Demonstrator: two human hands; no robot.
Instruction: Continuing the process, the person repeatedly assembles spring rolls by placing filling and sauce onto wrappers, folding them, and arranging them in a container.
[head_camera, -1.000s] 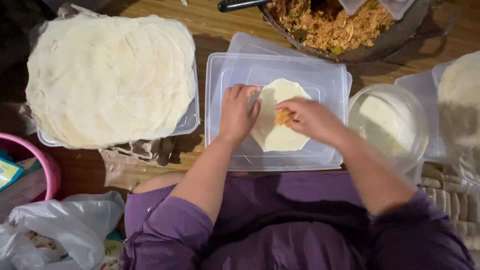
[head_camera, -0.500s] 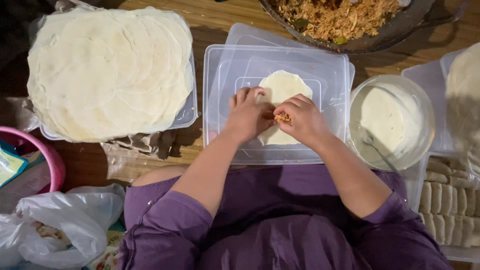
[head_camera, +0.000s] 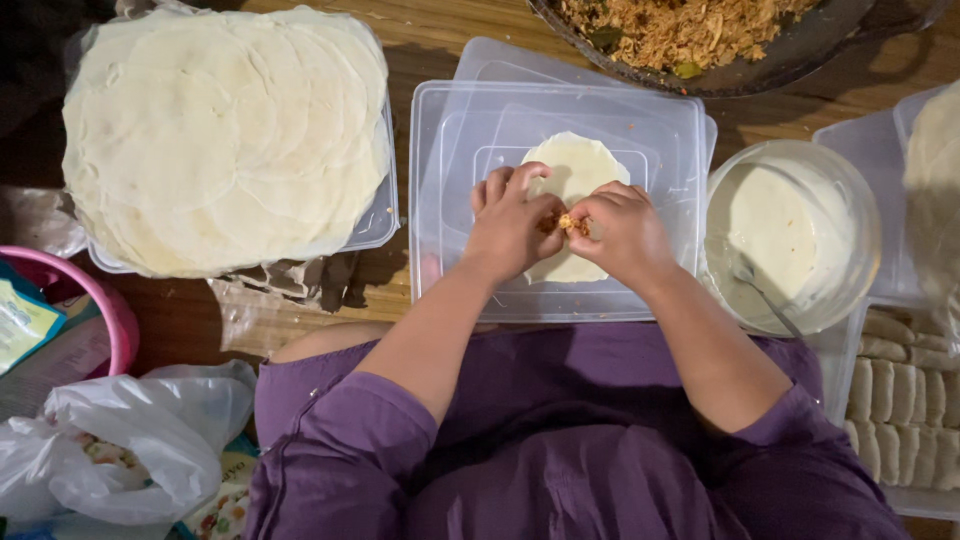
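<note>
- Left hand (head_camera: 510, 225) is half curled, fingertips pinching the filling (head_camera: 566, 223) on the round wrapper (head_camera: 574, 168)
- Right hand (head_camera: 625, 232), at 3 o'clock, curls closed, pinching the same filling

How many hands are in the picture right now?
2. The left hand and the right hand meet over the round wrapper, pinching a bit of filling between them.

Warm light falls on brown wooden floorboards (head_camera: 440, 40).
</note>
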